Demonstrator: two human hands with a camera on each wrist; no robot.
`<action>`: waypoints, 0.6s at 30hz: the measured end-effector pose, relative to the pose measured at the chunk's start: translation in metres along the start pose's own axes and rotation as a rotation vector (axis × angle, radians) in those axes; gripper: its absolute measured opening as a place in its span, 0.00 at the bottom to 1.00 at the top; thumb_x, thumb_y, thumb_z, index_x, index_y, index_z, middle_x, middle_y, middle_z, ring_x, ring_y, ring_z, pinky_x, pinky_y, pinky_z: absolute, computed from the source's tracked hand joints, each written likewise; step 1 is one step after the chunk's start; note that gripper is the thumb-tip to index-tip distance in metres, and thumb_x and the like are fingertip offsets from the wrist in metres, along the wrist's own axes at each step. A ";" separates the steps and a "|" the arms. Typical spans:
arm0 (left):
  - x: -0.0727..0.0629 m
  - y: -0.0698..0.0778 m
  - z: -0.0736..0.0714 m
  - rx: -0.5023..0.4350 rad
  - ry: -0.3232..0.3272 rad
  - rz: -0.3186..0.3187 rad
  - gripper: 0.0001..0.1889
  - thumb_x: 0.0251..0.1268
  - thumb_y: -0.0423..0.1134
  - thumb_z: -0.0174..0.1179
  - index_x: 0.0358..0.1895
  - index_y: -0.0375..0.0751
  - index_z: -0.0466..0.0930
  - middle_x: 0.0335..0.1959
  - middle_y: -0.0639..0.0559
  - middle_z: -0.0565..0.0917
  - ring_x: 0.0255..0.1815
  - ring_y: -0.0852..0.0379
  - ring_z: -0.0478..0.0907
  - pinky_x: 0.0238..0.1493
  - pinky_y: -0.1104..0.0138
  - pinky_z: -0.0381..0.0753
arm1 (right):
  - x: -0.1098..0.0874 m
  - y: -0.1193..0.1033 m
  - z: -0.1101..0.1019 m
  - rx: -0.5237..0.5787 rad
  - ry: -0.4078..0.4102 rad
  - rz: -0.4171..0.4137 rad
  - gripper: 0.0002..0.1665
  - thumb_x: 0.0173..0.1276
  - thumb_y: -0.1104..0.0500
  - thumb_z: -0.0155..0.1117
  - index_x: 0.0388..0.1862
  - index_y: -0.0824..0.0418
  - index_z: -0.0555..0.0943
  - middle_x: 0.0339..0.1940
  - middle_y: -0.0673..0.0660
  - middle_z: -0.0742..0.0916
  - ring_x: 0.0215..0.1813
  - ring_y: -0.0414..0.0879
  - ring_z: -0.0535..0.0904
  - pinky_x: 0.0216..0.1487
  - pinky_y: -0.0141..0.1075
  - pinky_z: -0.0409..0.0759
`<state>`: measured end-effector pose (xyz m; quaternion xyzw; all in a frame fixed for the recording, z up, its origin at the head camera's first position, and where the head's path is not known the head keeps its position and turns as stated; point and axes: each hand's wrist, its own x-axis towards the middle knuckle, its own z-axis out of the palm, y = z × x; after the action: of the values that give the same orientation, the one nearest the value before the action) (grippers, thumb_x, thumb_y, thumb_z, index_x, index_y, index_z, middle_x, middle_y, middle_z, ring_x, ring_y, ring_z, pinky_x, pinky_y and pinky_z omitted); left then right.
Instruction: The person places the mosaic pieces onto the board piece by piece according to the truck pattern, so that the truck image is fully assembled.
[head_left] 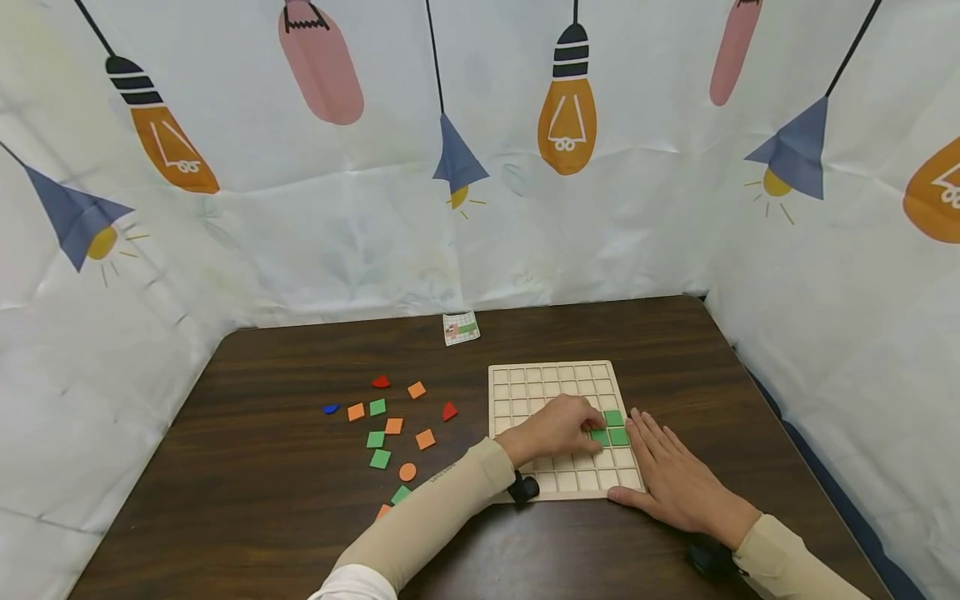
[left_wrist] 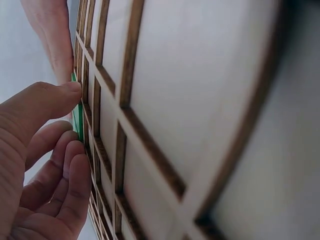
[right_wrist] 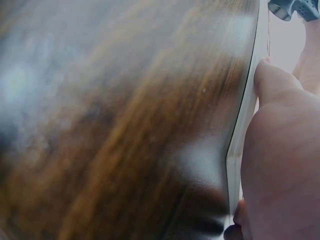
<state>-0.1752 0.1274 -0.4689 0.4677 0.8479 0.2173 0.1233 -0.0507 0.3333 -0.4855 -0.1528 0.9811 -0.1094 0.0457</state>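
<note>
A pale wooden grid board lies on the dark table. My left hand reaches over it and pinches a green square tile between thumb and fingertips, down at the grid. In the left wrist view, that green tile shows edge-on between the thumb and index finger. Two more green tiles sit in the grid beside it, one above and one to the right. My right hand rests at the board's right edge with straight fingers, the thumb by the near corner.
Left of the board lie several loose pieces: orange squares, green squares, an orange disc, red pieces and a blue piece. A small printed card lies at the table's far edge, before a patterned curtain.
</note>
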 end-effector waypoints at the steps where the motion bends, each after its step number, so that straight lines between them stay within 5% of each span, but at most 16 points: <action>1: -0.001 0.000 0.000 0.002 0.001 -0.002 0.16 0.65 0.44 0.71 0.54 0.46 0.90 0.45 0.56 0.90 0.41 0.69 0.81 0.45 0.82 0.76 | 0.000 0.000 0.000 0.000 -0.001 -0.001 0.64 0.70 0.22 0.52 0.83 0.70 0.55 0.85 0.69 0.59 0.85 0.67 0.55 0.80 0.63 0.61; 18: -0.024 -0.011 -0.015 -0.014 0.040 -0.034 0.16 0.65 0.40 0.69 0.55 0.45 0.90 0.47 0.54 0.90 0.44 0.66 0.82 0.46 0.80 0.77 | 0.001 0.000 0.001 0.020 -0.010 -0.004 0.64 0.69 0.22 0.54 0.83 0.69 0.54 0.86 0.70 0.57 0.85 0.68 0.55 0.79 0.65 0.60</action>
<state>-0.1770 0.0983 -0.4605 0.4480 0.8564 0.2305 0.1132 -0.0516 0.3330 -0.4869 -0.1549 0.9794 -0.1184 0.0521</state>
